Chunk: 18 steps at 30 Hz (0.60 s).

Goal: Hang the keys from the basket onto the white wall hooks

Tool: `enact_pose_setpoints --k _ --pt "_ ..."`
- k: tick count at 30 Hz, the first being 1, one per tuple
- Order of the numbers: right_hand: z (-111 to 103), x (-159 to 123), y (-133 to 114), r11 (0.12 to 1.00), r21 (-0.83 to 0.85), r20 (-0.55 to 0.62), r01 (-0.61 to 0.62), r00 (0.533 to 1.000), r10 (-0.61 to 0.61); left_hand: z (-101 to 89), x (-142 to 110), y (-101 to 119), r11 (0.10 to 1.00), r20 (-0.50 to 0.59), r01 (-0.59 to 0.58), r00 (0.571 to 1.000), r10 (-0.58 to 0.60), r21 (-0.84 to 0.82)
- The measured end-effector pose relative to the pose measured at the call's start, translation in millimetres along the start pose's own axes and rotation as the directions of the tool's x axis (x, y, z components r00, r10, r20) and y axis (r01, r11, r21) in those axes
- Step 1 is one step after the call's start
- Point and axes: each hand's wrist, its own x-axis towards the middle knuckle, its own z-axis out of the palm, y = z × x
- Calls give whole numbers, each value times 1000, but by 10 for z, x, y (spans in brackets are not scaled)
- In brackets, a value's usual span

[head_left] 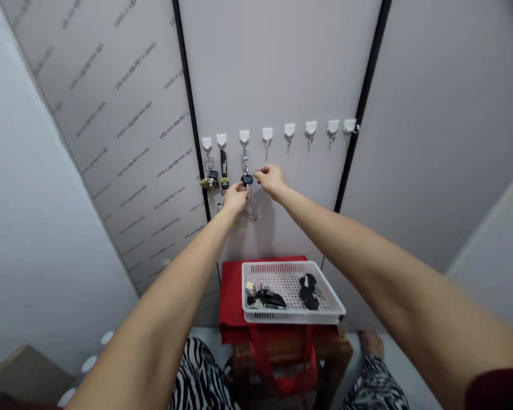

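My left hand is closed, its fingertips pinched at a bunch of keys with a black-headed key. That bunch hangs by a metal chain from the third white hook on the wall panel. Just right of the black key head is my right hand, its fingers loosely bent and slightly apart, with nothing visible in them. Part of the bunch is hidden behind my left fingers. Left of it hang a black strap with a yellow-and-black tag and another key bunch, each on its own hook.
More white hooks continue rightward along the panel. Below, a white plastic basket holds several keys, including black-headed keys at its right. It rests on a red bag atop a wooden stool. A cardboard box sits lower left.
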Motion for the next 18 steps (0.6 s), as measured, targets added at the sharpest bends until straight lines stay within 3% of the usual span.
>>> enact_pose_setpoints --k 3,5,6,9,12,15,18 --pt "-240 -413 312 981 -154 284 117 956 -69 27 -291 -221 997 65 68 995 -70 33" --pt "-411 -774 593 924 -323 550 205 835 6 68 -553 -434 994 119 72 989 -83 87" --pt "-495 -956 741 905 -365 609 221 791 52 93 -696 -552 990 157 57 985 -77 127" --pt "-726 -1412 1135 854 -458 679 247 717 157 150 -1104 -889 958 316 -38 947 -56 283" --pt "-885 -1675 1347 801 -527 694 285 687 213 132 -1380 -1110 865 442 -157 893 -82 477" --pt "-923 -1779 1395 761 -558 696 331 686 212 58 -1472 -1197 750 538 -269 832 -135 604" --pt "-867 -1801 1389 701 -589 705 402 680 202 -3 -1440 -1216 723 579 -303 799 -163 621"
